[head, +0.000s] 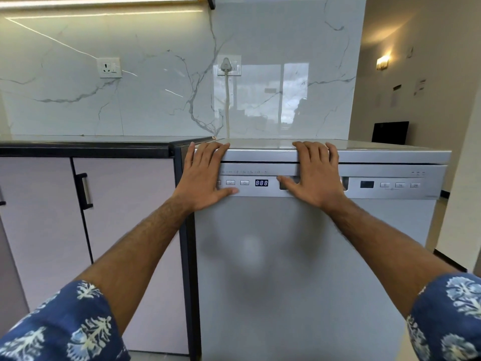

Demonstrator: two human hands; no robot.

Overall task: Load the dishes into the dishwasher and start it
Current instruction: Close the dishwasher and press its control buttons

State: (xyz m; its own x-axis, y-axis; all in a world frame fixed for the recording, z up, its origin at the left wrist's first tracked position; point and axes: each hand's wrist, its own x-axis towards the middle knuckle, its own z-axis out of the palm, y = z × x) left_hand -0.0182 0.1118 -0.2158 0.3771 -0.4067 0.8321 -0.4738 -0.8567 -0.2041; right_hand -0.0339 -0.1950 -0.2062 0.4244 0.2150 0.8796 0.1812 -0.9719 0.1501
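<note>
**A:** So where's he at with the dishwasher [299, 269]? It's standing right beside the cabinets [104, 217], door upright, looks pretty much closed.

**B:** Yeah, both palms are flat on the top of the door. Left hand [205, 175] covers the left end of the control panel [312, 183], fingers straight and reaching over the top edge. Right hand [316, 173] is the same, spread flat over the handle recess, fingertips on the lid. Neither one is gripping anything.

**A:** Why both hands though?

**B:** My guess is even pressure, so the door latches square instead of twisting. The thin dark gap under the lid makes me think it's not fully seated.

**A:** Is it powered?

**B:** Display [261, 182] reads 8:88 and the plug [226, 64] is in the wall socket, so yes. Can't see any dishes from here. Start button probably comes next.
</note>
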